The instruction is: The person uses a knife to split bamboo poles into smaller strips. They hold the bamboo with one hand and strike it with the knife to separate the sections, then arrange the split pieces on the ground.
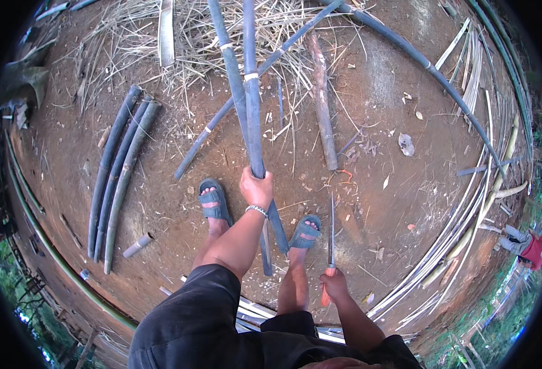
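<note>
"Bamboo pole (254, 117): position?"
"Clamped in the left hand (257, 187), extending forward"
"Right hand (334, 286)?"
"Closed around the orange handle (330, 270) of a long blade (332, 230), apart from the left, near a sandal (306, 231)"

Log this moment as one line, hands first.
left hand: gripping bluish-grey bamboo pole; right hand: gripping orange-handled long straight blade; at left: three dark-grey bamboo lengths, side by side

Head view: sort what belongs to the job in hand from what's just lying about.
Seemingly in use:
- bluish pole, gripped by the left hand
- long-bladed tool with an orange handle, held in the right hand

Apparently just lying about:
- three cut poles at left
- short cut piece
- brown log
- dry leaf
</note>
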Available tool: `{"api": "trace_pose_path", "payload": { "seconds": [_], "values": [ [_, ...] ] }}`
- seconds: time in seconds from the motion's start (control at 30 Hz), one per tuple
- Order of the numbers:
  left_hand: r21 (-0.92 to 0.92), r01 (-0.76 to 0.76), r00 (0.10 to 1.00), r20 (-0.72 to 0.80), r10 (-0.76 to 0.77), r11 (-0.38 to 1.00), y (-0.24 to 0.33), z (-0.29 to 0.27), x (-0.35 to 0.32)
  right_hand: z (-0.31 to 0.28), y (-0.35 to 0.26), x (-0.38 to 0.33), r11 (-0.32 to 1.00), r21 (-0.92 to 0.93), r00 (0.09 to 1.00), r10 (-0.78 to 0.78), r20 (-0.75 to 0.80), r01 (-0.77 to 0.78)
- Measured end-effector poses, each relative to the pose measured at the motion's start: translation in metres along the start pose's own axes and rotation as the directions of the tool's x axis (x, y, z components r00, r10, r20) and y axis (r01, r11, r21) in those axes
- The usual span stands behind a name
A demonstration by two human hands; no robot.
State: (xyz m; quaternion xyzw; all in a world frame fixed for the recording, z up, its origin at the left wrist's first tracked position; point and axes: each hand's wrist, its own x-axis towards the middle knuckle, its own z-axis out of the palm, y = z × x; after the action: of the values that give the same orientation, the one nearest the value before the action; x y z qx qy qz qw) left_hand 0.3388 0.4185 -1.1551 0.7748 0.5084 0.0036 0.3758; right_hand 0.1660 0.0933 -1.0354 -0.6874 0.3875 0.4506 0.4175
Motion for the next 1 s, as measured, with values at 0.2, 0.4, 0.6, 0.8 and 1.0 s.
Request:
{"api": "trace_pose_path", "payload": {
  "seconds": [0.2, 0.4, 0.6, 0.8, 1.0],
  "values": [
    [-0.034, -0.304, 0.952, -0.028, 0.303, 0.952, 0.023, -0.027, -0.017, 0.002, -0.012, -0.013, 0.996, -0.082, 0.999, -0.032, -0.009, 0.031],
    [-0.100, -0.550, 0.830, 0.048, 0.556, 0.829, 0.094, -0.064, 0.046, 0.004, -0.006, -0.001, 0.988, -0.150, 0.999, -0.033, -0.026, 0.029],
    [-0.031, -0.568, 0.801, 0.209, 0.561, 0.823, 0.141, -0.115, 0.125, 0.022, -0.020, -0.004, 0.995, -0.094, 1.000, -0.016, -0.007, 0.015],
    [0.145, -0.649, 0.741, 0.344, 0.577, 0.747, 0.083, -0.139, 0.172, 0.053, -0.025, 0.007, 0.990, -0.140, 0.999, 0.023, 0.025, -0.019],
    [0.200, -0.623, 0.739, 0.466, 0.486, 0.756, 0.038, -0.154, 0.199, 0.085, -0.056, 0.003, 0.969, -0.247, 0.998, 0.028, 0.062, -0.012]
  ]
}}
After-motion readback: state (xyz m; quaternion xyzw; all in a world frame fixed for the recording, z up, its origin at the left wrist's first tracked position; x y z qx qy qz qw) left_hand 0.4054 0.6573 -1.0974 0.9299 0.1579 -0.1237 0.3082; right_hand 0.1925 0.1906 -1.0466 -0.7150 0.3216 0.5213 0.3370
